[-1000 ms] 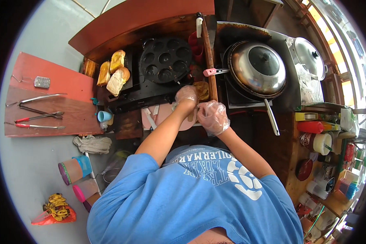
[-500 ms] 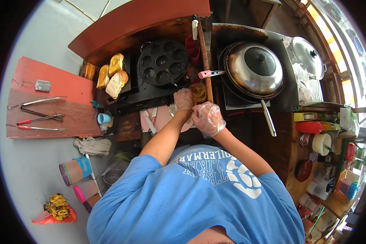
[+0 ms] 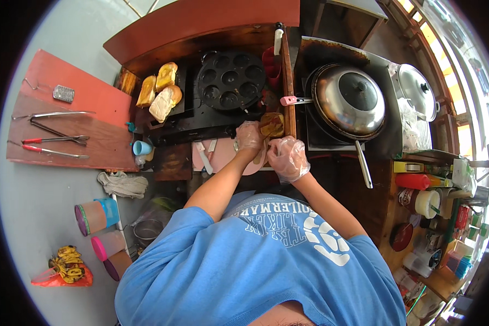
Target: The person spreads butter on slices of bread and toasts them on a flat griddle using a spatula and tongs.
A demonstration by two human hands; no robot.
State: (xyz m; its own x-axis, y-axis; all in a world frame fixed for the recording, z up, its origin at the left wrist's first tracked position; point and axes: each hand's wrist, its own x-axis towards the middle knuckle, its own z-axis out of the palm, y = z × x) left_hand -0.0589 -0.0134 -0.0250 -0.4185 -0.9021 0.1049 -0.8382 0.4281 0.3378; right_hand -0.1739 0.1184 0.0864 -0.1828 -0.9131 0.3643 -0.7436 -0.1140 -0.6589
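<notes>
My left hand (image 3: 248, 136), in a clear plastic glove, is closed over the right end of a pink cutting board (image 3: 221, 157). Beside its fingertips sits a brown and yellow piece (image 3: 271, 125), perhaps toasted bread, against the wooden divider. My right hand (image 3: 289, 158), gloved alike, has its fingers curled in toward the left hand, just below that piece. What either hand grips is hidden by the fingers and the shiny plastic. Two knives (image 3: 204, 157) lie on the board, left of my left hand.
Ahead are a black round-hollowed pan (image 3: 230, 80) and toasted bread slices (image 3: 165, 103) on a griddle. Rightward, a lidded wok (image 3: 349, 100) points its long handle (image 3: 364, 165) toward me. Tongs (image 3: 54, 149) and a grater (image 3: 63, 94) lie on the left board; a blue cup (image 3: 142, 148) stands nearby.
The view has shifted, so the stove and wok sit farther right. My hands have drawn slightly apart, and more of the brown and yellow piece shows between them.
</notes>
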